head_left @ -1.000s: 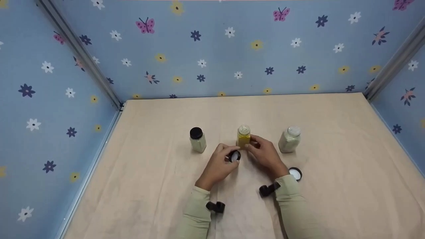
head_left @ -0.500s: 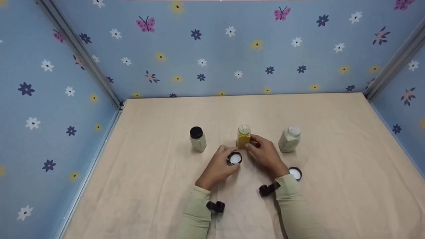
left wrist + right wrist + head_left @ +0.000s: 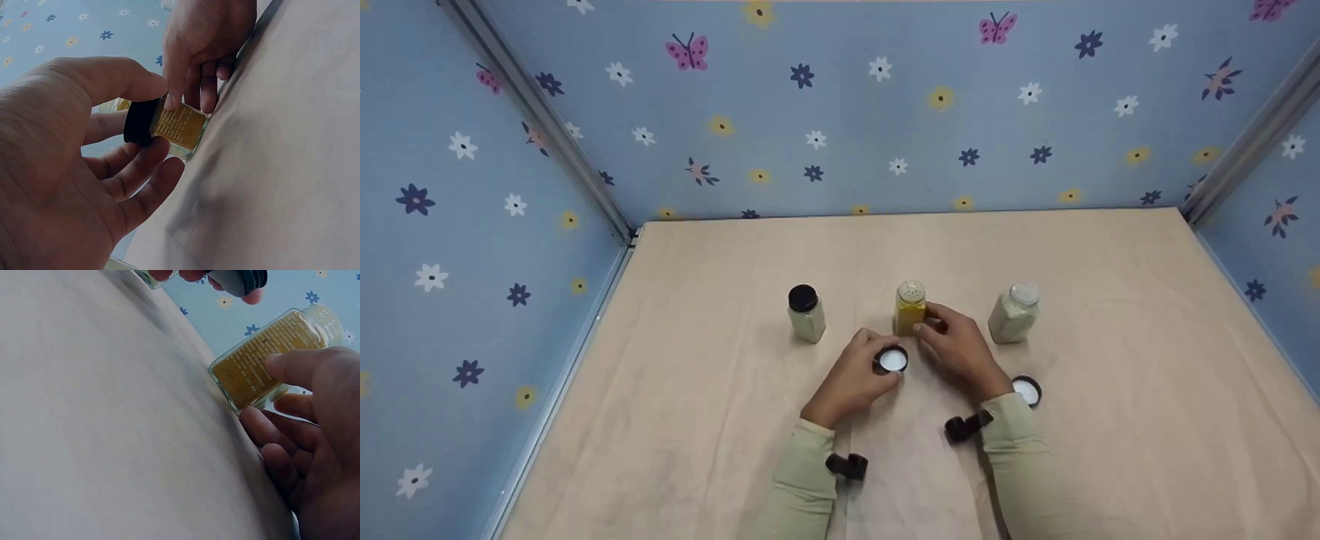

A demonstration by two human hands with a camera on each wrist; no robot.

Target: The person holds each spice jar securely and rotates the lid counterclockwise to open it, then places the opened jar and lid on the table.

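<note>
My left hand (image 3: 855,376) pinches a black screw cap (image 3: 892,360) between thumb and fingers, its white inside turned up. The cap is held just in front of a glass spice jar of yellow powder (image 3: 910,319), apart from it in the head view. That jar stands upright with a perforated shaker top bare. My right hand (image 3: 958,349) grips the jar low on its right side, thumb on the printed face, as the right wrist view shows of the jar (image 3: 264,360). In the left wrist view, the black cap (image 3: 140,122) overlaps the jar behind it.
A jar with a black cap (image 3: 807,315) stands to the left, holding pale powder. To the right is an uncapped pale-powder jar (image 3: 1015,315). Another black cap (image 3: 1026,391) lies white side up beside the right sleeve. Flowered blue panels (image 3: 855,97) wall the cloth-covered table (image 3: 697,300).
The cap in my left hand has tilted so its white inside faces up more fully, and it has shifted slightly toward me. My right hand and the yellow jar have stayed in place.
</note>
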